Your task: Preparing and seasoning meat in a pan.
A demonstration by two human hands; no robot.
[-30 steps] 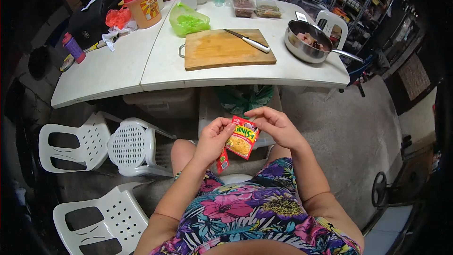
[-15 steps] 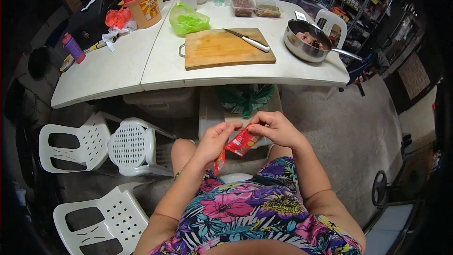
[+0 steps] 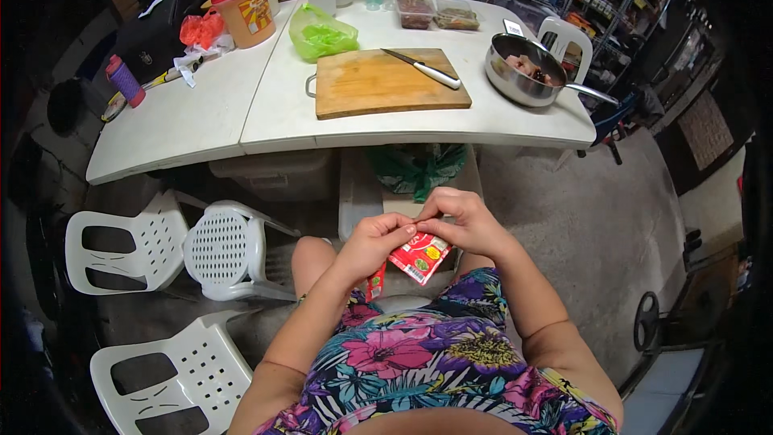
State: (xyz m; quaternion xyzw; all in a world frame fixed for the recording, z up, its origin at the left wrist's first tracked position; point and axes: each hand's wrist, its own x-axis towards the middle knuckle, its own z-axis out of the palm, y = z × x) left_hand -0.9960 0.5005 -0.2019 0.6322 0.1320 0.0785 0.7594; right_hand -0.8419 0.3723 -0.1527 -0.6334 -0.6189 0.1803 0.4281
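A small red sachet (image 3: 419, 258) hangs below my fingertips, above my lap. My left hand (image 3: 373, 243) pinches its upper edge between thumb and fingers. Right beside it, my right hand (image 3: 460, 222) pinches the same edge, and the two hands touch or nearly touch. A second red packet (image 3: 375, 283) pokes out beneath my left hand, apparently held in its lower fingers, which are hidden. The sachet's top edge is covered by my fingers, so I cannot see whether it is torn.
On the white table (image 3: 201, 125) ahead lie a wooden cutting board (image 3: 362, 84) with a knife (image 3: 431, 72), a green plastic bag (image 3: 322, 36) and a steel pan (image 3: 523, 90) holding raw meat. White plastic chairs (image 3: 173, 370) and a stool (image 3: 217, 250) stand at left.
My hands have drawn closer together at the sachet's top edge. The sachet has turned, showing more of its printed face.
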